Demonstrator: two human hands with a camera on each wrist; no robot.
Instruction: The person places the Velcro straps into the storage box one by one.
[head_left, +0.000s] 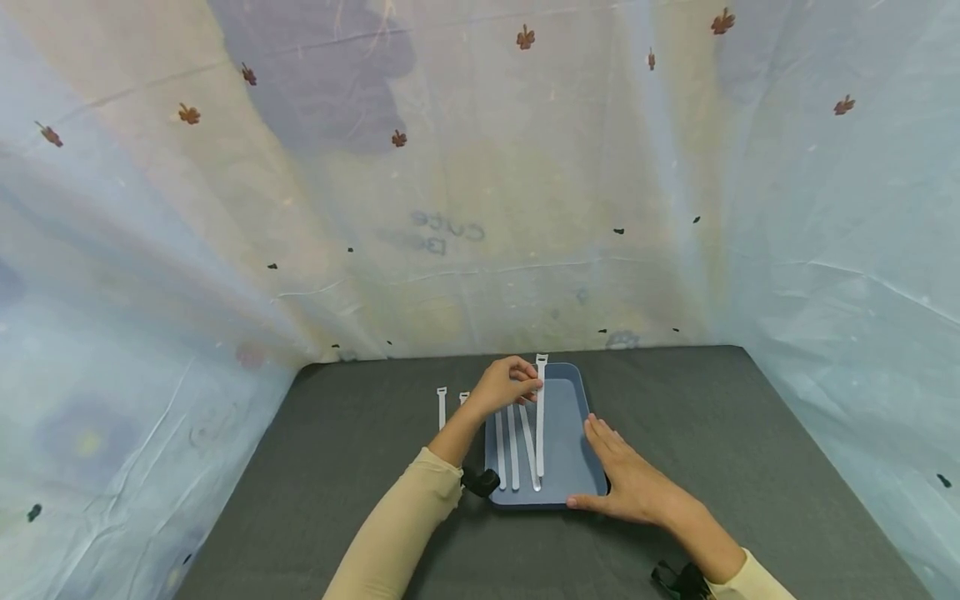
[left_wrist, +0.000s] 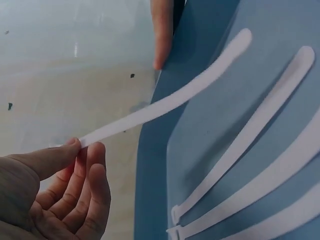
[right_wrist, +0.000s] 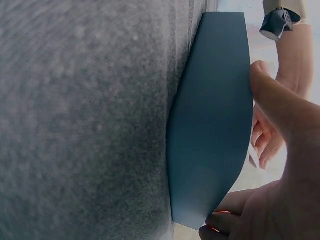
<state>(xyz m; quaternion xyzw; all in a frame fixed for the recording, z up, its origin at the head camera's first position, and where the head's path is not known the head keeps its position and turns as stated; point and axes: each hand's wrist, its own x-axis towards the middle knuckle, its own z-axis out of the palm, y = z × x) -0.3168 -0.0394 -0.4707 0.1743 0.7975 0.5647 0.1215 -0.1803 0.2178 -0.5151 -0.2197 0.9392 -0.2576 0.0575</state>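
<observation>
Two hands in play, both bare. The left arm is stretched in from the lower left, with the wrist bent over the tray's left side, and a white strip [head_left: 541, 433] is pinched between thumb and forefinger of the left hand [head_left: 512, 385], close to its slotted end. The other left fingers are loosely curled under the pinch. The strip is held lengthwise above the tray [head_left: 567, 467], rounded tip pointed toward the near end; whether that tip is touching the tray can't really be told.

The right arm is brought in from the lower right, and nothing is gripped there: the right hand [head_left: 628, 482] is spread wide around the tray's near right corner, straight fingers laid along the right side, thumb set against the near edge.

Count time. Six white strips can be made out: one pinched, three strips [head_left: 513, 450] laid side by side in the left half of the tray (the rightmost a bit slanted), and two more strips [head_left: 442, 407] on the dark grey table [head_left: 360, 433] just left of the tray, one mostly hidden by the left arm. One blue-grey tray, long sides running away from the person. Two pale yellow sleeves [head_left: 397, 525], one black wrist device [head_left: 480, 482] worn on each wrist. Behind it all, a pale printed sheet [head_left: 480, 183] is hung, with eight brown leaf shapes [head_left: 526, 37] visible.
</observation>
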